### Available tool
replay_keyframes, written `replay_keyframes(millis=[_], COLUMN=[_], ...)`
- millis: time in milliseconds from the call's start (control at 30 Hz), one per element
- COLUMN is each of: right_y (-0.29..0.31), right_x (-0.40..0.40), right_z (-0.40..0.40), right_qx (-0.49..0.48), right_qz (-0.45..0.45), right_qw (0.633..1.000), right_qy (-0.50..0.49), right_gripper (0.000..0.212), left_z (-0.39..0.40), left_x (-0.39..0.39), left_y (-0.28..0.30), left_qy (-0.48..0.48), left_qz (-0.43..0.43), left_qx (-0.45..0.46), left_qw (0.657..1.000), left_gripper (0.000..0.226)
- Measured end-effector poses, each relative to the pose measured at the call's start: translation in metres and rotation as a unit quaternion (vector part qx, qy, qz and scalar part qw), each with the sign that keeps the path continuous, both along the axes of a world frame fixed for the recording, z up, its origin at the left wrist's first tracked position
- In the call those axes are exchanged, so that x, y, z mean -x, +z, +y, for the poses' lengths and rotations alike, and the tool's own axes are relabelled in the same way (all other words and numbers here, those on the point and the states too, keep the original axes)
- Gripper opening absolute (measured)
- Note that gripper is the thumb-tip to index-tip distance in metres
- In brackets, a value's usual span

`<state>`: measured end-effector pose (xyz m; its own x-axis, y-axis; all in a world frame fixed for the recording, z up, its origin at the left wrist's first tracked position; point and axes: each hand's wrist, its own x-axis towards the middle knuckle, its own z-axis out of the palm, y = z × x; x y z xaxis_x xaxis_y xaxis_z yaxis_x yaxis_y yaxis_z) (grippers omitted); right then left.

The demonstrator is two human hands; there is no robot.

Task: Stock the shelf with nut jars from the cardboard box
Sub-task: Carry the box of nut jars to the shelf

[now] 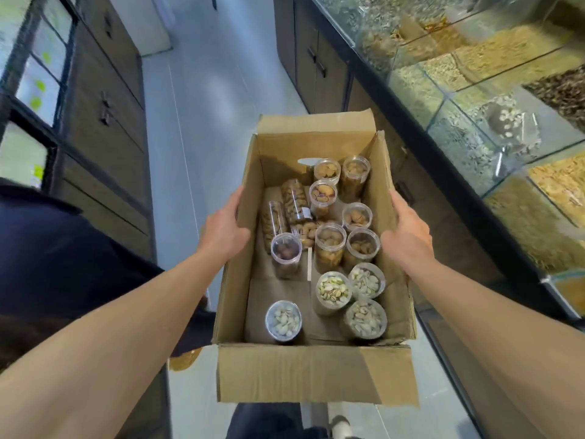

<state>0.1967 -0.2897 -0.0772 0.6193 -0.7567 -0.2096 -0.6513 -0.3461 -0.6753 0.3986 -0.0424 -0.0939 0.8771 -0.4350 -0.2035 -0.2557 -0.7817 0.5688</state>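
Nut jars [330, 245], a dozen or so, are packed inside the cardboard box [316, 373], which is being carried at waist height down an aisle, long axis running near to far. Most jars are stood upright with their clear lids facing up, clustered along the right wall; four pistachio jars [333, 291] are at the near end, browner nuts further off. Two or three jars [294, 201] are lying on their sides toward the far left, long axes roughly along the box.

The box is held from both sides: the left hand [226, 231] is pressed flat against the left wall with the thumb hooked over the rim, and the right hand [406, 234] is clamped the same way on the right wall. So each grip is closed on cardboard, not on a jar. That squeeze probably keeps the load level so the upright jars aren't tipped.

Glass bins [474, 99] of loose nuts are lined up on the right, dark cabinets [104, 99] on the left. No shelf for the jars can be made out yet, so stocking looks not started.
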Motion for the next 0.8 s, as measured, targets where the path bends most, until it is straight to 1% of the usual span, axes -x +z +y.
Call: replay_keyframes(millis=[100,200,333,400,500,633,733,800], right_y=[-0.009,-0.017,-0.029,-0.040,-0.061,-0.084,-0.094,-0.101], right_x=[-0.075,-0.141,-0.221,-0.261,-0.322,-0.396,-0.442,-0.470], right_z=[-0.027,-0.052,-0.088,-0.110,-0.150,-0.197,-0.221,-0.232], right_qx=[-0.006,-0.009,-0.019,-0.022,-0.022,-0.037,-0.031,-0.027], right_qz=[0.000,-0.010,-0.010,-0.011,-0.016,-0.020,-0.014,-0.007], right_qw=[1.000,1.000,0.999,0.998,0.998,0.997,0.996,0.996], right_qy=[-0.008,-0.021,-0.047,-0.055,-0.059,-0.065,-0.076,-0.083], right_gripper=[0.091,0.088,0.083,0.084,0.087,0.089,0.087,0.084], left_z=[-0.031,-0.061,-0.111,-0.137,-0.178,-0.229,-0.256,-0.271], left_x=[-0.078,-0.152,-0.235,-0.276,-0.333,-0.398,-0.447,-0.478], left_y=[-0.005,-0.005,0.001,-0.003,-0.017,-0.036,-0.048,-0.056], left_qy=[-0.004,-0.014,-0.041,-0.047,-0.042,-0.029,-0.035,-0.041], left_qz=[0.012,0.003,0.006,0.013,0.015,0.037,0.034,0.046], left_qx=[-0.004,-0.023,-0.036,-0.041,-0.049,-0.016,-0.016,-0.020], left_qw=[1.000,1.000,0.999,0.998,0.998,0.999,0.999,0.998], left_gripper=[0.096,0.096,0.098,0.097,0.096,0.097,0.095,0.094])
